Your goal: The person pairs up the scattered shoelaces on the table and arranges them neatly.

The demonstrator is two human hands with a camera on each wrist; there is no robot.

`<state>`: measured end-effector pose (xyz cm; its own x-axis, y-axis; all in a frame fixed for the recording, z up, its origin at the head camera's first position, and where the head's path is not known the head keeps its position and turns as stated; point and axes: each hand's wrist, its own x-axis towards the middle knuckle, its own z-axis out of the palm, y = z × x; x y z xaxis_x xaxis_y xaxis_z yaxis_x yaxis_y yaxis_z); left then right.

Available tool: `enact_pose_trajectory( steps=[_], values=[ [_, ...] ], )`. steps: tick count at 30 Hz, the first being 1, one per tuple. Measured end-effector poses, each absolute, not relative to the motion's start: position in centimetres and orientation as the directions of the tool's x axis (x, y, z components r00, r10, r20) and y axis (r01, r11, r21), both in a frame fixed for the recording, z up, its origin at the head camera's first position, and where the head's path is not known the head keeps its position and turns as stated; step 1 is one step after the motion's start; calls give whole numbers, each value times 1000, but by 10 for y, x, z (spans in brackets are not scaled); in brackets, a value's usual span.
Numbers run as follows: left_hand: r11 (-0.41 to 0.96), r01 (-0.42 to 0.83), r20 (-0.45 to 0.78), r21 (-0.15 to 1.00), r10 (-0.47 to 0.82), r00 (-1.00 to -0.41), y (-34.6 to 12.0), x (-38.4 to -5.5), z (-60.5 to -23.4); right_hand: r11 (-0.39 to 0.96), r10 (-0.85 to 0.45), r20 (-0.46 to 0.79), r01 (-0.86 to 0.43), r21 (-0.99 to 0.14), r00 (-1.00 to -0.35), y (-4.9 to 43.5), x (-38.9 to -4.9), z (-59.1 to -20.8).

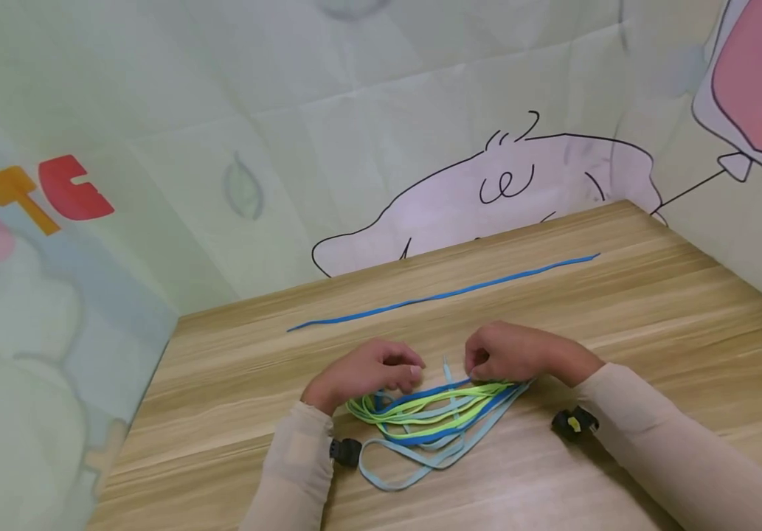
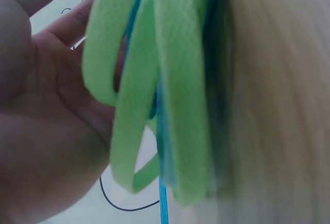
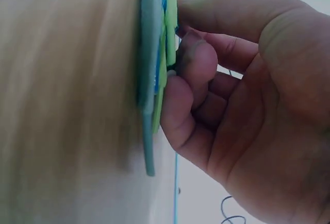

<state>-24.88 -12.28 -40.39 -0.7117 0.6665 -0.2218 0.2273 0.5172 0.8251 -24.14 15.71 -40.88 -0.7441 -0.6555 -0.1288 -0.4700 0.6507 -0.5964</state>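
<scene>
A bundle of flat shoelaces lies on the table in front of me, with lime-green laces [image 1: 420,402], dark blue laces [image 1: 414,440] and pale blue laces [image 1: 399,487] looped together. Over its left part hovers my left hand [image 1: 381,366], thumb and fingers loosely bent and apart, holding nothing. In the left wrist view, green loops [image 2: 180,90] hang in front of the palm. At the bundle's upper right, my right hand [image 1: 507,350] pinches a dark blue lace between thumb and fingers. The right wrist view shows its curled fingers [image 3: 198,62] beside the laces; the exact grip is partly hidden.
A single blue shoelace [image 1: 443,295] is stretched nearly straight across the table behind the bundle. The wood-grain table [image 1: 234,413] meets a printed cloth backdrop [image 1: 301,147] at its back and sides. A small black wrist camera [image 1: 573,424] sits by the right sleeve.
</scene>
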Motion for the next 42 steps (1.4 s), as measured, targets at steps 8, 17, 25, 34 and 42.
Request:
enact_pose_trajectory(
  steps=[8,17,25,34,42],
  values=[
    [546,220,-257,809,663,-703,-115,-242,-401,565,-648,-116,-374,-735,-753,164,-247,-410],
    [525,242,-202,816,651,-732,-112,-242,-401,317,-623,-36,-210,-925,-781,168,-251,-405],
    [512,276,-177,814,669,-722,-109,-243,-401,63,-509,100,-153,-986,-855,171,-250,-398],
    [480,252,-155,840,658,-737,-110,-244,-401,-179,-311,126,-72,-981,-942,175,-255,-398],
    [476,246,-135,844,634,-762,-118,-245,-399,-203,-171,144,-108,-973,-975,180,-257,-400]
  ],
)
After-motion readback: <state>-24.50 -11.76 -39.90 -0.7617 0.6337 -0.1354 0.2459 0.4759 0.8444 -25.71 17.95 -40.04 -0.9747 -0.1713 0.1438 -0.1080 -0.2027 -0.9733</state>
